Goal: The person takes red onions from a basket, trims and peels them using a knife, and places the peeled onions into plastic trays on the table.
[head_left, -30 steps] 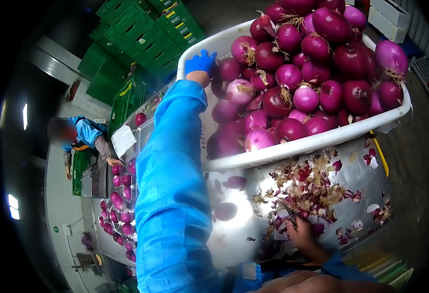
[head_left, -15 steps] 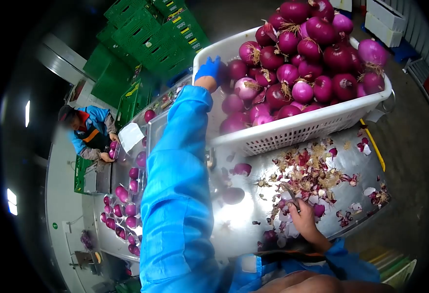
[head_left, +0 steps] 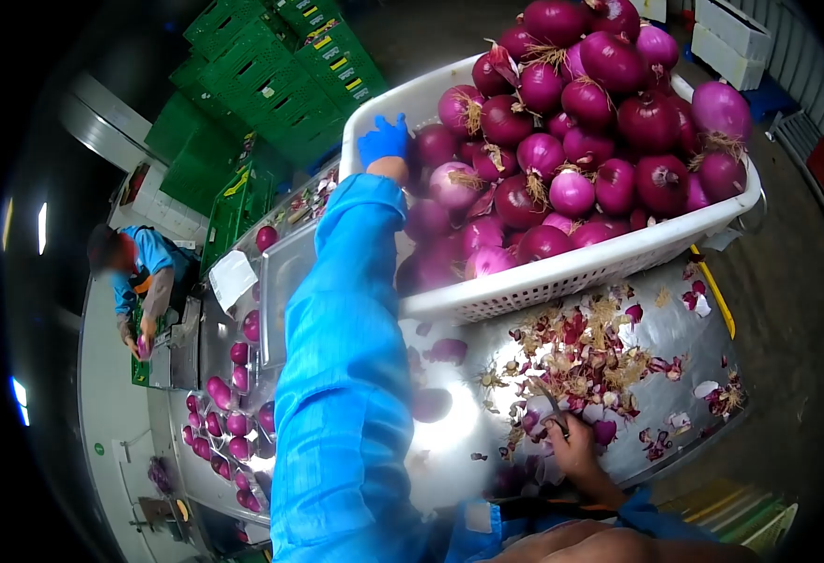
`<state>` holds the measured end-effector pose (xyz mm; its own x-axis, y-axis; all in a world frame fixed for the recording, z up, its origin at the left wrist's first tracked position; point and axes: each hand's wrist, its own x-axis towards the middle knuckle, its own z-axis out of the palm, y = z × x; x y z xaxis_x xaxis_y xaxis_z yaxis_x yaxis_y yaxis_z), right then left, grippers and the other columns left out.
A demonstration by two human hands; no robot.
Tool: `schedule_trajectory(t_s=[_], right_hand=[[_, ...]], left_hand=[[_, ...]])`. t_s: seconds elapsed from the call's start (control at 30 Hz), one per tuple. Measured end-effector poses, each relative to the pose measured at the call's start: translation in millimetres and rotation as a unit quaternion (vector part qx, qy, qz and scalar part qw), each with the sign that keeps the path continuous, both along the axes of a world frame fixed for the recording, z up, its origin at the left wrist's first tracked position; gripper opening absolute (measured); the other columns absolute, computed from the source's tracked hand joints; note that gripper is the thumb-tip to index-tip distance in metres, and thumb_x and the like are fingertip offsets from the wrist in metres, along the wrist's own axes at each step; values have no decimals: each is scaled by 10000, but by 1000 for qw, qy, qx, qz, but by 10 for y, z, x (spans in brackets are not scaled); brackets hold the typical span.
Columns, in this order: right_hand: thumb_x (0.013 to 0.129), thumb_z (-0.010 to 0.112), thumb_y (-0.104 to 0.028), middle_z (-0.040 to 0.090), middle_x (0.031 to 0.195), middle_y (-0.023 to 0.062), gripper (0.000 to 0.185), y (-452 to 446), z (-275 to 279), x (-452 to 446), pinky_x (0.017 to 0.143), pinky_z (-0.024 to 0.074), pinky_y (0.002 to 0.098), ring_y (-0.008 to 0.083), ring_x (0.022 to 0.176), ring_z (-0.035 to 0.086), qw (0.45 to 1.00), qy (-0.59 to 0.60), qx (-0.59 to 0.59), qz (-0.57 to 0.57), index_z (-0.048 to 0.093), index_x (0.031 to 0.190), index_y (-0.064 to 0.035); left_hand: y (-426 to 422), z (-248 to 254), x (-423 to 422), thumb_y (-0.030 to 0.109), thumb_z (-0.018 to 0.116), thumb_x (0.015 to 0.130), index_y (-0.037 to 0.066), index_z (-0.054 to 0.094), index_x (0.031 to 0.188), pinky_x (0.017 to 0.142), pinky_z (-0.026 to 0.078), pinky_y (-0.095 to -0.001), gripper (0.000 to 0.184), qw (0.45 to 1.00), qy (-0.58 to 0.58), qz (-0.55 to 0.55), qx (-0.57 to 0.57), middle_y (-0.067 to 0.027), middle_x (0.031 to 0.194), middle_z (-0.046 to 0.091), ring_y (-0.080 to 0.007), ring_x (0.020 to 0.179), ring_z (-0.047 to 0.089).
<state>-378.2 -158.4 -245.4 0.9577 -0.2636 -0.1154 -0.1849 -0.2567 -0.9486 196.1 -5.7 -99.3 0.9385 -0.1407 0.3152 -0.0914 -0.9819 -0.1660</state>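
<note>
A white perforated crate, heaped with red onions, stands on the metal table. My left hand, in a blue glove, is at the crate's inner left corner beside the onions, its fingers apart. Low on the table, my bare right hand is closed around a small knife, its blade pointing up and left. Next to that hand lie onion pieces, with a pile of skins and roots just above them. My blue left sleeve crosses the middle of the view.
A co-worker at the left holds an onion near a green crate. Packed onions sit on the left table beside a clear lid. Green crates are stacked behind. A yellow strip edges the table at right.
The view shifts, and the white crate appears lower and further left than half a second ago. The co-worker's hands have moved left with an onion. My right hand still holds the knife.
</note>
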Motion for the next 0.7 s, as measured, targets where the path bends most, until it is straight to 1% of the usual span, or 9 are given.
schedule_trajectory(t_s=[0.07, 0.17, 0.2, 0.3, 0.33, 0.43, 0.5, 0.57, 0.7], right_hand=[[911, 601, -143, 652, 771, 130, 181, 0, 70, 37, 645, 490, 357, 223, 678, 616, 994, 70, 75, -44, 647, 998, 8], [916, 596, -137, 643, 752, 110, 179, -31, 481, 189, 636, 485, 337, 185, 669, 603, 973, 150, 162, -64, 648, 1010, 6], [914, 601, -133, 644, 750, 106, 177, -35, 471, 179, 631, 484, 330, 182, 665, 603, 975, 137, 167, -58, 649, 1014, 6], [914, 600, -123, 647, 752, 101, 174, -45, 493, 120, 629, 484, 323, 176, 660, 603, 991, 74, 99, -45, 647, 1022, 4], [917, 591, -107, 654, 764, 101, 168, -46, 229, 66, 640, 488, 318, 172, 679, 610, 997, 38, 45, -52, 643, 1028, 9], [939, 569, -125, 658, 783, 105, 193, -175, 342, 130, 686, 492, 328, 189, 727, 619, 995, 20, -32, -87, 659, 1058, -2], [946, 578, -235, 662, 983, 202, 306, -332, 560, 216, 762, 500, 420, 358, 855, 654, 997, -21, -26, -68, 644, 1128, 1], [944, 576, -204, 667, 994, 171, 266, -372, 917, 299, 755, 503, 403, 338, 867, 661, 987, -77, -101, -97, 651, 1098, 0], [823, 640, -55, 661, 964, 133, 249, -346, 1574, 341, 730, 516, 412, 345, 860, 656, 944, -261, -182, -81, 652, 1072, -51]], left_hand=[[-67, 253, -314, 159, 601, 916, 165, 499, 1362, 862, 520, -472, 458, 994, 9, -35, 106, -169, 1158, 623, -363, 1036, 650], [-37, 248, -361, 106, 669, 838, 151, 521, 1334, 849, 524, -477, 520, 993, -9, -69, 92, -166, 1153, 629, -368, 1029, 650], [-50, 249, -316, 128, 738, 779, 144, 523, 1319, 869, 522, -479, 582, 997, 3, -56, 49, -209, 1160, 611, -392, 1060, 627], [-208, 573, -851, 283, 784, 770, 125, 545, 1287, 936, 506, -473, 591, 979, -25, -99, -177, -231, 1191, 600, -410, 1082, 615], [-193, 567, -848, 275, 880, 654, 84, 437, 1364, 959, 504, -429, 858, 964, -38, -141, -222, -241, 1217, 576, -373, 1096, 618], [-241, 859, -1537, 190, 863, 700, 39, 392, 1389, 951, 511, -390, 849, 788, 155, -283, -524, -193, 1251, 564, -282, 1111, 610], [-243, 1078, -2194, 151, 857, 710, 23, 376, 1391, 953, 509, -366, 843, 708, 244, -317, -581, -169, 1270, 551, -249, 1115, 597], [-202, 1238, -2837, 125, 844, 727, 27, 373, 1398, 1000, 477, -366, 826, 626, 323, -341, -622, -150, 1290, 546, -246, 1153, 576], [-41, 1187, -3764, 144, 852, 716, 29, 337, 1438, 1063, 420, -381, 894, 637, 338, -364, -589, -131, 1343, 510, -244, 1238, 510]])
